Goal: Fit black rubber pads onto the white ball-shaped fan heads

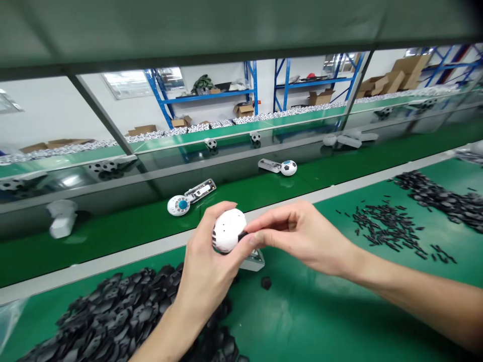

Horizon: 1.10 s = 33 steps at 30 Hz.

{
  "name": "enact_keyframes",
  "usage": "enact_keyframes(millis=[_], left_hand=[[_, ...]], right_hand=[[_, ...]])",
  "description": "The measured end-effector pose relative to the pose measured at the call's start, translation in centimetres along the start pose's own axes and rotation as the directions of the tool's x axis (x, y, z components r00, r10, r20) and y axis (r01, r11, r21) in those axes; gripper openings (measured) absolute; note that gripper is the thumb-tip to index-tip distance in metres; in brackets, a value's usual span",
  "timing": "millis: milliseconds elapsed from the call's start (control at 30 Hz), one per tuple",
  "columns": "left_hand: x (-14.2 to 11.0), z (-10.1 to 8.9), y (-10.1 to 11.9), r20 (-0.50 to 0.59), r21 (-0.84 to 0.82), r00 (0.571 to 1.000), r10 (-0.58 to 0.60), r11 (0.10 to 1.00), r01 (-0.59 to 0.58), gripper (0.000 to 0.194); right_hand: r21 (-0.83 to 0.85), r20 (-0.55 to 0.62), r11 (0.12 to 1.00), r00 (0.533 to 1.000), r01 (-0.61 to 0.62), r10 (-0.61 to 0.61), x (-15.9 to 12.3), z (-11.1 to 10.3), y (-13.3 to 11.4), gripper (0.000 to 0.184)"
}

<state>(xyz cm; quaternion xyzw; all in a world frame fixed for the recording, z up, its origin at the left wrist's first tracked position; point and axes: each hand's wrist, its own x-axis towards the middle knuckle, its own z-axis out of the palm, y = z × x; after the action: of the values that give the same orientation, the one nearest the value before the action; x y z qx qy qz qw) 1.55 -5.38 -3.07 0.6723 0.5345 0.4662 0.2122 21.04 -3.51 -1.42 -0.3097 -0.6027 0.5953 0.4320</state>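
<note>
There's the white plastic ball (228,230), clamped in the grip of the left hand (206,269), up above the green surface (302,322)! The right hand (302,236) pinches a black piece (243,236) against it, a heap of black patches (124,317) just below.

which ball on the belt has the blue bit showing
The white half-ball nearest you, lying open with its blue centre up beside a casing; the ball farther along is whole, with black-and-white patches.

The ball shell (228,230) is white with black patches (only a sliver), the mat (302,322) green, the heaped pieces (121,317) black.
</note>
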Motion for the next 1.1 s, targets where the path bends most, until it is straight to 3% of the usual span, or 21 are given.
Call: enact_keyframes(millis=[167,233,300,400,467,533,600,867,1100], left_hand=[[-0.2,0.2,-0.1,-0.057,-0.017,0.998,0.027,0.999,-0.028,0.044],[-0.1,0.2,-0.1,-0.096,-0.007,0.994,0.054,0.998,-0.055,0.04],[0.1,0.3,-0.2,-0.122,0.021,0.989,0.088,0.996,-0.086,0.039],[0.4,0.2,-0.5,-0.148,0.067,0.981,0.123,0.991,-0.115,0.039],[0.6,0.1,-0.6,-0.166,0.085,0.975,0.148,0.987,-0.135,0.036],[0.7,0.1,-0.7,-0.179,0.097,0.97,0.163,0.984,-0.148,0.035],[0.7,0.1,-0.7,-0.173,0.107,0.974,0.149,0.986,-0.131,0.037],[1.1,0.0,-0.6,-0.162,0.096,0.984,0.072,0.994,-0.057,0.045],[1.6,-1.2,-0.1,-0.026,0.073,1.0,0.013,0.997,-0.011,0.042]], right_hand=[[-0.049,0.133,0.998,0.99,-0.04,0.047,-0.6,-0.5,-1.5,0.022],[-0.145,0.117,0.988,0.99,-0.058,0.075,-0.8,-1.1,-2.2,0.026],[-0.324,0.066,0.944,0.994,-0.06,0.086,-0.9,-1.8,-2.6,0.017],[-0.619,0.095,0.779,0.975,-0.101,0.202,-0.9,-2.3,-2.2,0.016],[-0.792,0.147,0.602,0.924,-0.103,0.352,-0.8,-2.1,-1.3,0.015],[-0.891,0.164,0.45,0.889,-0.053,0.429,-0.7,-1.6,-0.2,0.009],[-0.926,0.175,0.378,0.887,0.001,0.427,-0.6,-1.1,0.7,0.002],[-0.924,0.211,0.377,0.898,0.055,0.386,-0.8,-0.5,2.2,0.009],[-0.815,0.283,0.579,0.884,0.017,0.372,-0.6,-0.7,1.6,0.01]])
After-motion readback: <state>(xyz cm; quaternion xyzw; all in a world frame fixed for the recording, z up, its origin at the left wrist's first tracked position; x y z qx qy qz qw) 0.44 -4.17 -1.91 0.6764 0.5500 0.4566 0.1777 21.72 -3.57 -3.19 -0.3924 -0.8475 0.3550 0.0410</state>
